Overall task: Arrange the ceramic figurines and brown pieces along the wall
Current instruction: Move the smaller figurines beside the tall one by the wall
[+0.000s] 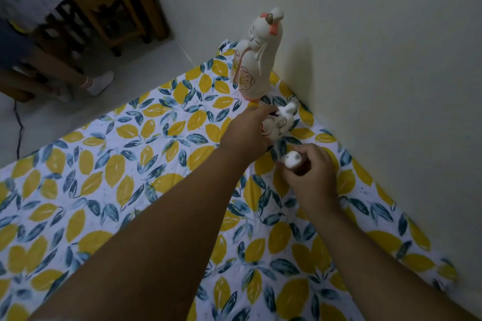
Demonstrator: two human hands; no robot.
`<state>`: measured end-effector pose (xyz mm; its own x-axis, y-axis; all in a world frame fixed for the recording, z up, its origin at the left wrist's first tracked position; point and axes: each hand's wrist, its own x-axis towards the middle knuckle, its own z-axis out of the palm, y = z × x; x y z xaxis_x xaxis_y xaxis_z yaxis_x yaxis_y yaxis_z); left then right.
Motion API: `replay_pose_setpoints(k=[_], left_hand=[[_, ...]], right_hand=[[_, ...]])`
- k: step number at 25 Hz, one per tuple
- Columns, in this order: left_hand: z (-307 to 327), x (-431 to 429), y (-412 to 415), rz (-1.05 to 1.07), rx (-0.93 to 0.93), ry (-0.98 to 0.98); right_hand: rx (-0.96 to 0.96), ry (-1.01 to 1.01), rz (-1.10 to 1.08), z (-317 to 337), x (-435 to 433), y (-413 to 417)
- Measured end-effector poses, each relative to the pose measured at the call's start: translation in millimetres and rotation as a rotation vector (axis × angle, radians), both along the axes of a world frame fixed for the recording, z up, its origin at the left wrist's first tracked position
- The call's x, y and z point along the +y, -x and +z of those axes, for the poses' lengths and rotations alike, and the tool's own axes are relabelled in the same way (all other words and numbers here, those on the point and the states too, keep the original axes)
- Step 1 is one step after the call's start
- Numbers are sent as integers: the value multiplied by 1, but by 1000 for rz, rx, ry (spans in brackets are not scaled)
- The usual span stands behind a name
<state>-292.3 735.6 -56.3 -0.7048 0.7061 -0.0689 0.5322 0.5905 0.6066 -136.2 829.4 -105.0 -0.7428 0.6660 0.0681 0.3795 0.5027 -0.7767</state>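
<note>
A tall white ceramic figurine [257, 57] with pink hair ribbons and flower marks stands upright against the wall. Just in front of it a smaller white figurine [283, 122] with pointed ears sits by the wall, and my left hand [247, 133] is closed around its left side. My right hand [310, 177] is nearer to me, its fingers wrapped around a small white ceramic piece [292, 159] with a grey spot, held just above the cloth. No brown pieces are visible.
A cloth [130, 164] printed with yellow lemons and blue leaves covers the floor up to the pale wall [378, 60]. Wooden furniture [122, 8] and a person's legs in white socks [99, 83] are at the far left. A dark cable [18, 128] lies there.
</note>
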Motion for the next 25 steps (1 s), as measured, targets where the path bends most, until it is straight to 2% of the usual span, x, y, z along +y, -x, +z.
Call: replay_pose_setpoints(k=[6, 10, 13, 15, 25], left_hand=[[1, 0, 2, -21, -12, 21], [12, -23, -8, 9, 9, 12], [23, -73, -29, 59, 145, 76], [31, -119, -51, 88, 158, 122], [30, -330, -151, 314, 119, 218]], right_hand=[[-67, 14, -4, 7, -5, 1], [-155, -127, 71, 17, -12, -4], [-207, -251, 179, 32, -35, -10], [-234, -312, 278, 42, -61, -14], [-349, -276, 696, 58, -231, -34]])
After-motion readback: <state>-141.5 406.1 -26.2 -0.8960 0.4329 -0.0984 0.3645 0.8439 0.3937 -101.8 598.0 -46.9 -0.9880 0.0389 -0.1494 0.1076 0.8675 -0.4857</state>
